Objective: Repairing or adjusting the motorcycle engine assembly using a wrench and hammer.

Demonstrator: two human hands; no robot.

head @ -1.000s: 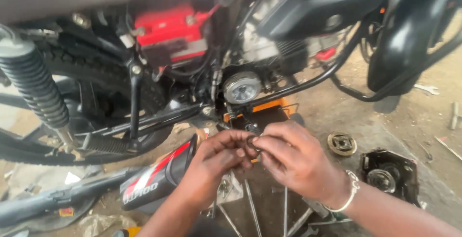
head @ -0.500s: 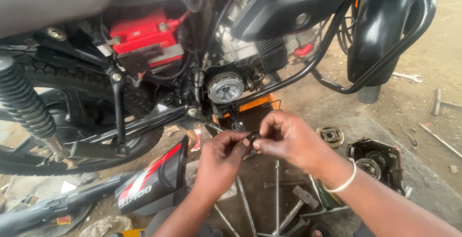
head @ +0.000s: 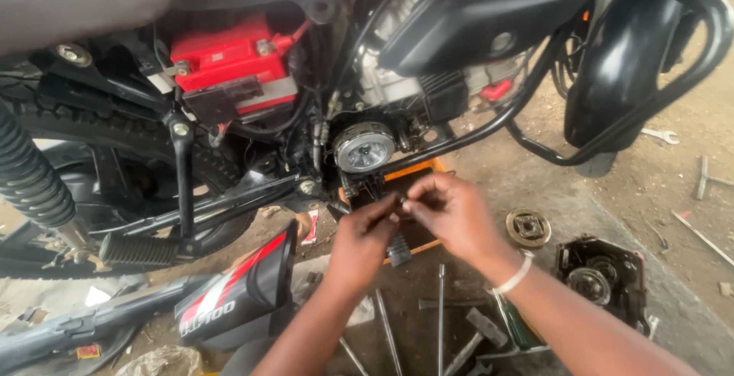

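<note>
head view: left hand (head: pixel 365 232) and right hand (head: pixel 456 212) pinch a small dark part (head: pixel 399 204) below the round clutch (head: pixel 364 147); loose tools (head: pixel 440 322) beneath.

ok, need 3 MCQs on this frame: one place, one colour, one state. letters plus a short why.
1. Where does the round disc lie?
A. on the ground, right of the right hand
B. on the seat
C. in the left hand

2. What colour is the battery?
A. blue
B. red
C. green

3. How are the two hands?
A. far apart, flat on the ground
B. one behind the wheel
C. fingers pinched together on a small part

Answers: 1 A, the disc rests on the dirt just past the right hand, beside the black cover. 2 B, the battery's top is plainly red. 3 C, the left hand and right hand meet with fingers closed around a small part, too small to identify.
</note>
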